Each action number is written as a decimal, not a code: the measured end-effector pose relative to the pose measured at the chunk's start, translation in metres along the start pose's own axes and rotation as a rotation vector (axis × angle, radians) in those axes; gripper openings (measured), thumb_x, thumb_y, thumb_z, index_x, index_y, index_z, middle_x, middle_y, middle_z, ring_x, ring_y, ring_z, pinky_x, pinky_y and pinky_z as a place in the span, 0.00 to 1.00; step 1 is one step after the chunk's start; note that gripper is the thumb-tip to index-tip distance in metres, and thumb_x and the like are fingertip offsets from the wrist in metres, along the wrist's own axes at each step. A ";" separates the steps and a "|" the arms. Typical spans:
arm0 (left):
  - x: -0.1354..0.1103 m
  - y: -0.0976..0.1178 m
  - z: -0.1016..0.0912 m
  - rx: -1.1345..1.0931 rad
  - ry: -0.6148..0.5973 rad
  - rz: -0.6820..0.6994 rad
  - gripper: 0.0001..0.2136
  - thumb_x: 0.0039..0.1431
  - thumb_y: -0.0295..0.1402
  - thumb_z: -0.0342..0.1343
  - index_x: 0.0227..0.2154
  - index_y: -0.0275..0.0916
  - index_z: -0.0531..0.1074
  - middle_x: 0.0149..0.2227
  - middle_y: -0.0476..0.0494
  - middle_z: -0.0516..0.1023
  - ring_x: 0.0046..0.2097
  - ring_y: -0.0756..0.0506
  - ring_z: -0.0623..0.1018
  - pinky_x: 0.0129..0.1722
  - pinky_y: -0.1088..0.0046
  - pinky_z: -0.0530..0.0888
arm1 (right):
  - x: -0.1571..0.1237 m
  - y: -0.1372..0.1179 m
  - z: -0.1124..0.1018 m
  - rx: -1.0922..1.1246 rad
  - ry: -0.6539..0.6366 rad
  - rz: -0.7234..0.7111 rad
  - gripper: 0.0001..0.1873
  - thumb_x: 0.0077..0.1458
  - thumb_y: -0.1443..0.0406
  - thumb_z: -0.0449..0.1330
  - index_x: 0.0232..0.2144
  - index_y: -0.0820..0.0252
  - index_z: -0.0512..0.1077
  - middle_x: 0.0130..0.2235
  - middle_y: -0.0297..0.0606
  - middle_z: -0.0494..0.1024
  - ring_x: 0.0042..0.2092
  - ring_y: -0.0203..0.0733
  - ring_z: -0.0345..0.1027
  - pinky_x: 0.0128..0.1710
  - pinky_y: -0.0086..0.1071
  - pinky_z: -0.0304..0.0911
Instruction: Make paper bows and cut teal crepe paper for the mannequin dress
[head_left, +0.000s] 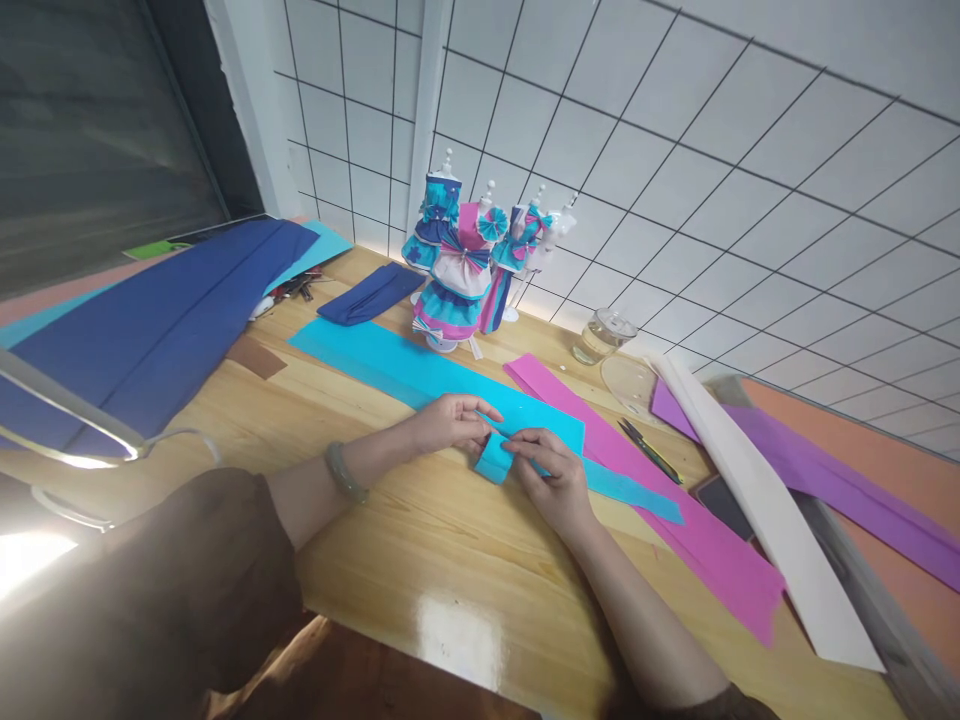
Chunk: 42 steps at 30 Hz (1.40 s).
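Between my two hands is a small folded piece of blue crepe paper (493, 460), held just above the wooden table. My left hand (454, 422) pinches its upper left edge, with the index finger stretched over it. On the other side, my right hand (551, 475) grips the right edge between thumb and fingers. A wide turquoise paper strip (375, 362) lies flat behind both hands. A narrower blue strip (637, 490) and a pink paper strip (720, 565) stretch away to the right of my right hand.
Small dress forms in paper dresses (457, 270) stand at the back, near a lidded glass cup (600, 338). Yellow-and-black scissors (651, 452) lie on the right, beside a white strip (780, 530) and purple paper (810, 470). Dark blue paper (172, 310) covers the left side.
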<state>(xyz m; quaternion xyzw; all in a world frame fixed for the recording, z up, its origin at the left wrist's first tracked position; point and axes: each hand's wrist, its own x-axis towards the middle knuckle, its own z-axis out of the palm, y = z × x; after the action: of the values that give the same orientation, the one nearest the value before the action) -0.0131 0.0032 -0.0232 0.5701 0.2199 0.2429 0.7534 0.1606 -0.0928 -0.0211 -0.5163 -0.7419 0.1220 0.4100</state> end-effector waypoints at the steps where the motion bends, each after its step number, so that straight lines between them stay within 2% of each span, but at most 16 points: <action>1: 0.000 -0.001 0.000 0.010 0.000 0.003 0.17 0.45 0.36 0.59 0.38 0.32 0.68 0.29 0.43 0.75 0.28 0.50 0.74 0.31 0.71 0.72 | 0.000 0.000 0.000 -0.001 -0.003 0.004 0.15 0.51 0.70 0.51 0.37 0.50 0.74 0.37 0.39 0.72 0.38 0.40 0.67 0.36 0.35 0.63; 5: 0.001 -0.003 0.000 0.096 -0.002 0.057 0.19 0.43 0.36 0.61 0.38 0.33 0.68 0.29 0.43 0.75 0.29 0.50 0.74 0.31 0.74 0.71 | 0.000 -0.002 0.001 0.014 -0.004 0.022 0.15 0.52 0.70 0.51 0.36 0.50 0.74 0.37 0.39 0.72 0.39 0.40 0.67 0.36 0.35 0.63; 10: 0.001 -0.002 0.002 0.136 0.054 0.074 0.17 0.42 0.34 0.61 0.36 0.32 0.69 0.29 0.43 0.76 0.29 0.51 0.74 0.30 0.76 0.70 | 0.002 -0.005 0.002 0.101 0.000 0.067 0.13 0.52 0.69 0.51 0.36 0.52 0.73 0.38 0.39 0.72 0.40 0.40 0.66 0.40 0.36 0.62; 14: 0.000 0.000 0.004 0.153 0.088 0.088 0.16 0.42 0.33 0.61 0.36 0.32 0.69 0.30 0.43 0.76 0.31 0.50 0.75 0.32 0.76 0.70 | 0.003 -0.005 0.000 0.276 0.017 0.224 0.12 0.54 0.66 0.49 0.38 0.54 0.71 0.41 0.39 0.72 0.43 0.41 0.65 0.43 0.37 0.60; 17: -0.001 0.001 0.006 0.178 0.084 0.102 0.15 0.43 0.32 0.60 0.36 0.33 0.70 0.30 0.43 0.76 0.32 0.50 0.75 0.32 0.76 0.70 | 0.004 -0.005 0.000 0.357 -0.012 0.371 0.13 0.55 0.62 0.49 0.39 0.56 0.70 0.39 0.38 0.74 0.39 0.41 0.66 0.41 0.35 0.61; 20: -0.001 0.000 0.008 0.201 0.082 0.124 0.14 0.44 0.31 0.59 0.36 0.32 0.69 0.28 0.44 0.75 0.31 0.51 0.74 0.30 0.78 0.69 | 0.004 -0.007 0.003 0.318 -0.042 0.443 0.13 0.53 0.58 0.53 0.37 0.58 0.71 0.35 0.38 0.74 0.35 0.40 0.66 0.35 0.32 0.60; 23: -0.001 -0.001 0.009 0.223 0.076 0.142 0.13 0.45 0.30 0.58 0.36 0.32 0.69 0.27 0.45 0.74 0.29 0.52 0.73 0.29 0.79 0.68 | 0.003 -0.008 0.006 0.280 -0.055 0.452 0.13 0.51 0.57 0.55 0.32 0.60 0.72 0.31 0.38 0.74 0.31 0.38 0.64 0.30 0.30 0.58; 28: -0.002 -0.001 0.009 0.247 0.062 0.142 0.14 0.46 0.33 0.57 0.37 0.32 0.68 0.26 0.47 0.73 0.28 0.52 0.72 0.28 0.78 0.67 | 0.002 -0.004 0.008 0.259 0.000 0.462 0.12 0.49 0.58 0.57 0.25 0.62 0.71 0.25 0.35 0.71 0.26 0.34 0.59 0.26 0.28 0.55; 34: -0.005 0.000 0.008 0.314 -0.013 0.119 0.20 0.44 0.35 0.59 0.42 0.33 0.67 0.22 0.53 0.68 0.25 0.54 0.68 0.24 0.80 0.63 | 0.001 -0.003 0.007 0.291 0.083 0.482 0.11 0.48 0.58 0.58 0.25 0.61 0.71 0.24 0.34 0.70 0.26 0.34 0.60 0.27 0.28 0.56; 42: -0.003 -0.002 0.009 0.344 0.006 0.073 0.23 0.45 0.36 0.57 0.46 0.33 0.66 0.19 0.54 0.65 0.22 0.55 0.63 0.22 0.80 0.60 | 0.005 -0.005 0.010 0.332 0.125 0.520 0.12 0.47 0.57 0.59 0.24 0.61 0.70 0.23 0.34 0.71 0.26 0.34 0.61 0.27 0.29 0.56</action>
<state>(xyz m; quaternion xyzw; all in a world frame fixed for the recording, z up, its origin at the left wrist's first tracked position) -0.0096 -0.0057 -0.0229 0.6976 0.2396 0.2309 0.6346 0.1493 -0.0888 -0.0218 -0.6213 -0.5283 0.3101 0.4887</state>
